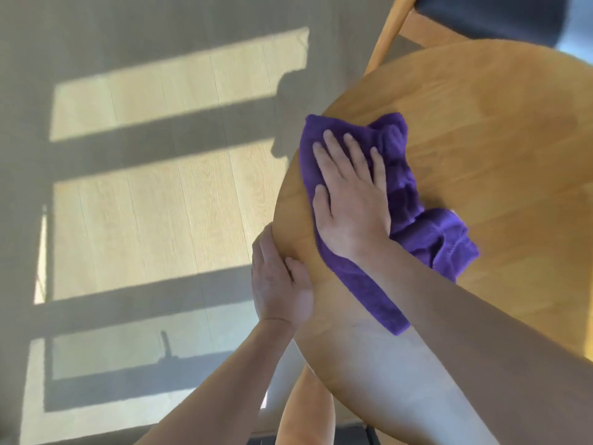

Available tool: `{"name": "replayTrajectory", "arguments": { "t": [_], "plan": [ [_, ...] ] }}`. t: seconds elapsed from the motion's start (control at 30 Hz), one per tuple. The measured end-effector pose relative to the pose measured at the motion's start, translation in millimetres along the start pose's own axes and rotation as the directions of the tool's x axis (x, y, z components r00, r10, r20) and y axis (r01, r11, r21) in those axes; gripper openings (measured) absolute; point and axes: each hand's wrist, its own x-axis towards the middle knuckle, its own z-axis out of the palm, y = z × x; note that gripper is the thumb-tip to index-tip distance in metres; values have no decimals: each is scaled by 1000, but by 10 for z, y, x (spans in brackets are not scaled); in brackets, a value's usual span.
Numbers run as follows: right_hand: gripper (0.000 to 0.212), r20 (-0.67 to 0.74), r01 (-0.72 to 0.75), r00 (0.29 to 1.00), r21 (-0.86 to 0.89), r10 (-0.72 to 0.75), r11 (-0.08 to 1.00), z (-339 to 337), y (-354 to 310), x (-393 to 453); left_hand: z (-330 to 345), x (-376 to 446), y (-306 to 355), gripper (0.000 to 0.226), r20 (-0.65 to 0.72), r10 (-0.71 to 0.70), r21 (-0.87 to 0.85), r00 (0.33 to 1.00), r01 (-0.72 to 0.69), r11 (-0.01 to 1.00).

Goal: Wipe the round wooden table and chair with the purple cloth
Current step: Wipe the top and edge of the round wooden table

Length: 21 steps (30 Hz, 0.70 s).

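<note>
The round wooden table [481, 130] fills the right side of the head view. A crumpled purple cloth [417, 220] lies on it near the left rim. My right hand [349, 194] presses flat on the cloth with straight, spread fingers. At the table's left edge my left hand [282, 284] grips the rim, thumb on top and fingers curled under and hidden. A wooden chair [394, 24] with a dark seat [494, 14] stands beyond the table at the top.
Pale wood floor [144, 194] with window-frame shadows spreads to the left. A table leg [305, 412] shows below the tabletop near the bottom of the view.
</note>
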Motion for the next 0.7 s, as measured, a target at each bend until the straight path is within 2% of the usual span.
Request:
{"name": "replayTrajectory", "arguments": {
  "t": [0.1,0.2,0.27,0.3,0.4,0.47,0.53,0.6,0.7],
  "plan": [
    [60,69,220,972,58,-224,974,-5,121,-308,-52,17,-11,66,53,37,-35,998,-35,999],
    [61,146,360,922,28,-360,933,-81,323,-400,-223,89,-65,67,215,160,66,964,-177,982],
    [62,145,346,928,6,-343,938,-110,427,-250,-374,230,-81,70,318,235,189,918,-304,934],
    [63,130,287,950,6,-285,958,-121,435,-158,-460,333,-58,72,356,277,238,893,-373,897],
    [66,66,22,998,-16,-21,1000,-84,203,-32,-676,779,140,78,462,445,293,767,-606,740],
    [68,41,-72,996,-37,73,997,0,-29,-118,-754,1135,352,83,502,525,324,687,-713,622],
    [69,55,-71,996,-26,72,997,65,-176,-315,-775,1459,581,85,550,583,353,598,-799,487],
    [69,97,-2,995,-2,2,1000,119,-230,-600,-717,1703,788,82,625,603,361,496,-868,340],
    [69,164,104,981,5,-103,995,170,-192,-1051,-530,1886,986,69,746,591,295,307,-948,119]
  ]
}}
